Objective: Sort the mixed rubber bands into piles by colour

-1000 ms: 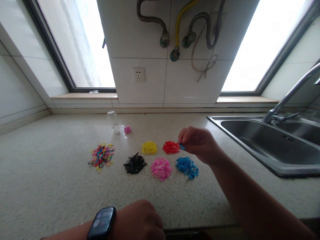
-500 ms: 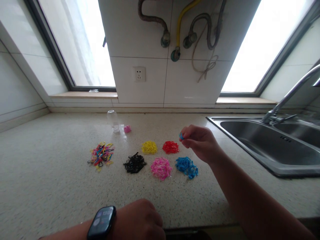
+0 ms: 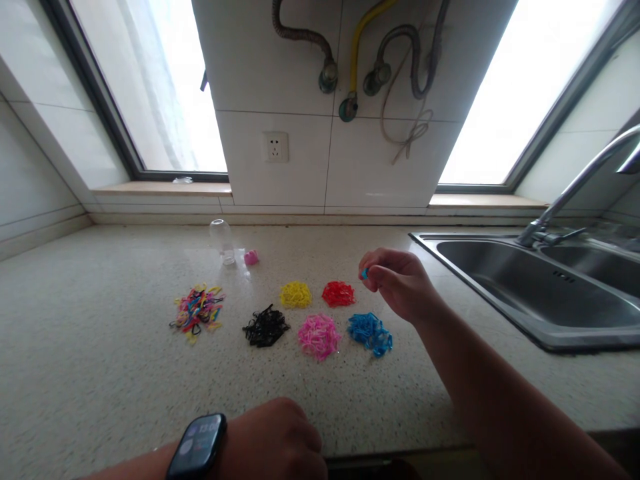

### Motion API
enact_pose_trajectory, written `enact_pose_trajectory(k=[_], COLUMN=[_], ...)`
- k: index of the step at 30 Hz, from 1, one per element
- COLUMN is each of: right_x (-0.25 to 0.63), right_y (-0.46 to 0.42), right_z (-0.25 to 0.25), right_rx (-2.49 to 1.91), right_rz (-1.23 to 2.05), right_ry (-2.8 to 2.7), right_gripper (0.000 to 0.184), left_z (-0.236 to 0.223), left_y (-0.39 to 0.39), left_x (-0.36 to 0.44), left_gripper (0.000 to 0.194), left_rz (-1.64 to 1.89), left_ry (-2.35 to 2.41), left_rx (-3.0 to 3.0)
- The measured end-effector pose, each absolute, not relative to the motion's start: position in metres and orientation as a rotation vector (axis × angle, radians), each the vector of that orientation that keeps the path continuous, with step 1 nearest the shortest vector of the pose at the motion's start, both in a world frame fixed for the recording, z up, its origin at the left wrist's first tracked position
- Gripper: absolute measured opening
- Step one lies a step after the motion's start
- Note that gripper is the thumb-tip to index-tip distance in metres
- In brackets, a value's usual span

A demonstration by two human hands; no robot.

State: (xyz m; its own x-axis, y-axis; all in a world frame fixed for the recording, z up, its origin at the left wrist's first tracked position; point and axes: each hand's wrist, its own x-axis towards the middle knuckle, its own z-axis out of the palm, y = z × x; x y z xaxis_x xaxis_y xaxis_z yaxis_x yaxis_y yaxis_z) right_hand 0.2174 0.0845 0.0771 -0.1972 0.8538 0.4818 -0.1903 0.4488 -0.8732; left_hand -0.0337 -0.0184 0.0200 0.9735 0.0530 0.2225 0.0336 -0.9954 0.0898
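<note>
One blue piece [image 3: 365, 273] — watch [image 3: 197, 445]: “13:0…”

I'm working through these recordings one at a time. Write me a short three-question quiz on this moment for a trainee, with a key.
1. What colour is the small piece pinched in the right hand?
2. True or false: the mixed-colour pile lies to the left of the black pile.
3. How many piles on the counter are of one colour only?
A) three
B) five
C) seven

Key:
1. Blue.
2. True.
3. B: the black pile, the yellow pile, the red pile, the pink pile and the blue pile.
</note>
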Motion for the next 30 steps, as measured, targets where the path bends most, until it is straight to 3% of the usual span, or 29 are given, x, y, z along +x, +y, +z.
enact_pose_trajectory(k=[6, 15, 22, 30], right_x=[0.223, 0.238, 0.232, 0.223], right_y=[0.085, 0.07, 0.067, 0.067], right_z=[0.08, 0.099, 0.101, 0.098], right_rx=[-0.709, -1.338, -1.596, -1.706], right_rz=[0.983, 0.837, 0.826, 0.831], right_ry=[-1.578, -2.291, -2.682, -2.783], right_gripper=[0.021, 0.031, 0.018, 0.018], left_z=[0.026, 0.028, 0.027, 0.023], left_y=[-0.019, -0.019, -0.02, -0.02], left_x=[-0.033, -0.033, -0.033, -0.033], left_gripper=[0.042, 0.035, 0.03, 0.03], left_rz=[0.321, 0.294, 0.318, 0.336], left_ry=[0.035, 0.043, 0.027, 0.013], left_rx=[3.068, 3.093, 3.093, 3.107])
